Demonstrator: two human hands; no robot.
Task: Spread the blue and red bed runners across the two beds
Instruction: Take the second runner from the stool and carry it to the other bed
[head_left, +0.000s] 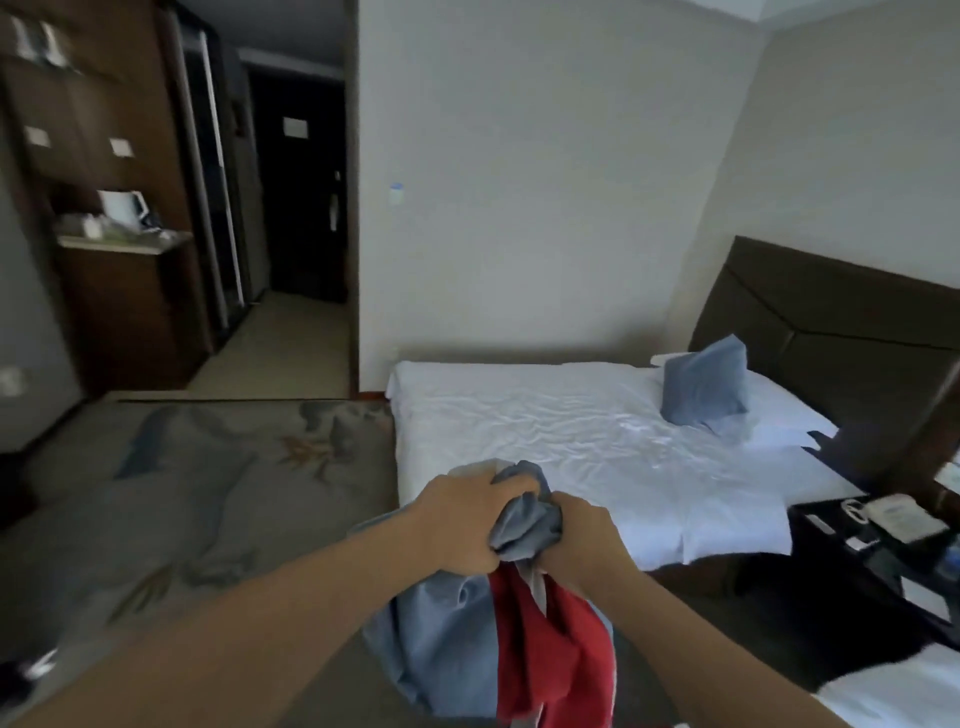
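Observation:
A bunched blue and red bed runner (498, 644) hangs in front of me, gathered at its top. My left hand (462, 519) and my right hand (582, 535) are both closed on the crumpled blue top of it, side by side. The blue part (441, 644) droops on the left and the red part (550, 654) on the right. Beyond my hands stands a bed (571, 431) with a wrinkled white sheet. A corner of a second white bed (904, 691) shows at the bottom right.
A blue cushion (706, 384) stands upright by the white pillows near the dark headboard (831, 322). A dark nightstand (883, 551) with a phone sits between the beds. Patterned carpet (208, 493) lies to the left, with a hallway and wooden cabinets behind.

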